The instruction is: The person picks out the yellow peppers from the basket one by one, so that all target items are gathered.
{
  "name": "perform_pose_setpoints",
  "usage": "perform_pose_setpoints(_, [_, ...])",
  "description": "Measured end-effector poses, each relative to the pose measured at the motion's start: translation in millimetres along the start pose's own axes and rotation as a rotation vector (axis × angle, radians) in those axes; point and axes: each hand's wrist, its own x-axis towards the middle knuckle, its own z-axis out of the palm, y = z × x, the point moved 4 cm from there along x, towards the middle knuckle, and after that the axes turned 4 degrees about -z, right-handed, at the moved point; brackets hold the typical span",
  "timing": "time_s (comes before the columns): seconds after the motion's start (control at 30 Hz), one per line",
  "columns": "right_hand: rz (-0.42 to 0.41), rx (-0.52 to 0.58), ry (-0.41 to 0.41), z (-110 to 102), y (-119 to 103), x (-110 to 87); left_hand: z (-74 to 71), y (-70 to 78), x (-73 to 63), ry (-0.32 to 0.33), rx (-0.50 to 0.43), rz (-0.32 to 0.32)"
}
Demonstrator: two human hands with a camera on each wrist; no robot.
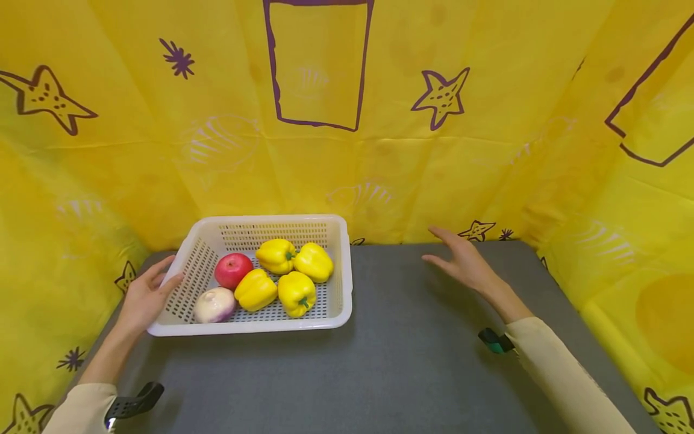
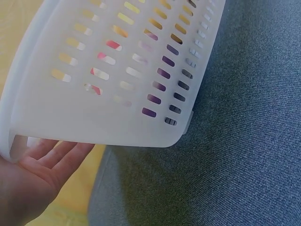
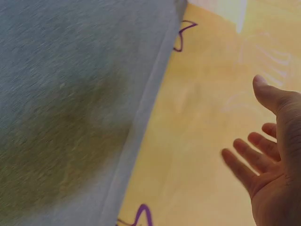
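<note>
Over gray tabletop, the left hand grips a white basket; the right hand hovers, fingers apart.

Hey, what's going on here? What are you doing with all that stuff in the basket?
A person has their left hand at the left end of a white basket, with fingers by its rim; how firmly they hold it is hard to tell. The right hand is off to the basket's right, holding nothing. Inside the basket are four yellow peppers, a round red fruit and a white-and-purple turnip. The basket is at the back of the gray table.
</note>
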Motion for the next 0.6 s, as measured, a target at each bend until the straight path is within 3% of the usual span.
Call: perform_pose_setpoints(0.6, [0.061,0.115,-0.014,13,-24,31.5,1.6,2.4,-3.3,-0.026,-0.054,-0.044])
